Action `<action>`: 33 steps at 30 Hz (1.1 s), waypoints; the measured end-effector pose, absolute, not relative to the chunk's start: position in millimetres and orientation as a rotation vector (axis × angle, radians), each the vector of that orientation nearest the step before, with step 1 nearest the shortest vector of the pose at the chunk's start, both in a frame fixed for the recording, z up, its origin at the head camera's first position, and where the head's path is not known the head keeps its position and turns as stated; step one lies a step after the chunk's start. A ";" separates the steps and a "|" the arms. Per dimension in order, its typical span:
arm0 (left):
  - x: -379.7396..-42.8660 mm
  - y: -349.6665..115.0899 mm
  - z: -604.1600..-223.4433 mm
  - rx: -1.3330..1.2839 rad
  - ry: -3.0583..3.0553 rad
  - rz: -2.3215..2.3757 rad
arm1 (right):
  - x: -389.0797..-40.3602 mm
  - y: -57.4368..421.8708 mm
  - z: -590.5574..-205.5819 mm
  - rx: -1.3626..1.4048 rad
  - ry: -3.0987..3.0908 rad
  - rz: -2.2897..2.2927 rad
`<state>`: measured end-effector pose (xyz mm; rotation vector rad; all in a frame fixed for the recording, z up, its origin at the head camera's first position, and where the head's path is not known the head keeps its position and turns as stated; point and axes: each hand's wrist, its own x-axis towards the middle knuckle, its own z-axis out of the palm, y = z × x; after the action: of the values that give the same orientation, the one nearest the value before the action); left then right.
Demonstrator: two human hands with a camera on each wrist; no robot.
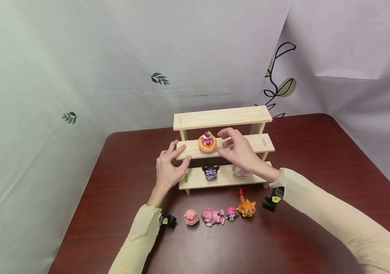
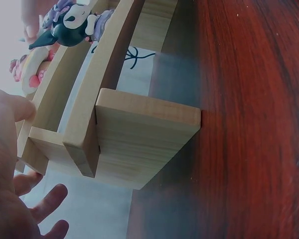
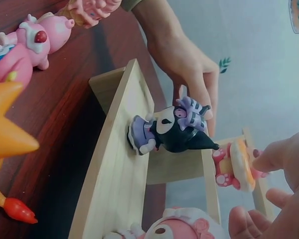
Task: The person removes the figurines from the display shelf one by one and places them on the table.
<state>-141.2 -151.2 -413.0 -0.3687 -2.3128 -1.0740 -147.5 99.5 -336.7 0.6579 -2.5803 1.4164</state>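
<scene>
A three-tier wooden display stand (image 1: 222, 117) stands on the table. On its middle tier sits a pink bear figurine (image 1: 207, 144) with an orange ring round it and a strawberry on top. My right hand (image 1: 242, 152) is just right of this bear, thumb and fingers apart; in the right wrist view a fingertip overlaps its head, and I cannot tell whether it touches. At the middle tier's left end my left hand (image 1: 168, 169) holds the board between thumb and fingers. The lower tier carries a black-and-purple figurine (image 1: 210, 173) and a pink-and-white figurine (image 1: 241, 172), partly behind my right wrist.
Before the stand, a row of figurines lies on the dark red table (image 1: 119, 182): a round pink one (image 1: 191, 217), a pink bear lying down (image 1: 212, 216), a small pink-haired one (image 1: 231, 213) and an orange one (image 1: 247, 208) with a red-tipped tail. Pale curtains (image 1: 130, 57) hang behind.
</scene>
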 end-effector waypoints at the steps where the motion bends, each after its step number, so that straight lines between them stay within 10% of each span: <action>1: -141.1 -151.4 -413.1 -0.367 -2.312 -1.073 | -148.4 98.3 -336.5 0.659 -2.579 1.419; 33: -140.2 -151.1 -412.6 -0.355 -2.329 -1.068 | -161.7 80.2 -336.4 0.688 -2.599 1.450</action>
<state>-140.2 -151.1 -412.6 -0.3548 -2.3290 -1.0679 -161.7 80.2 -336.4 0.6881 -2.5992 1.4498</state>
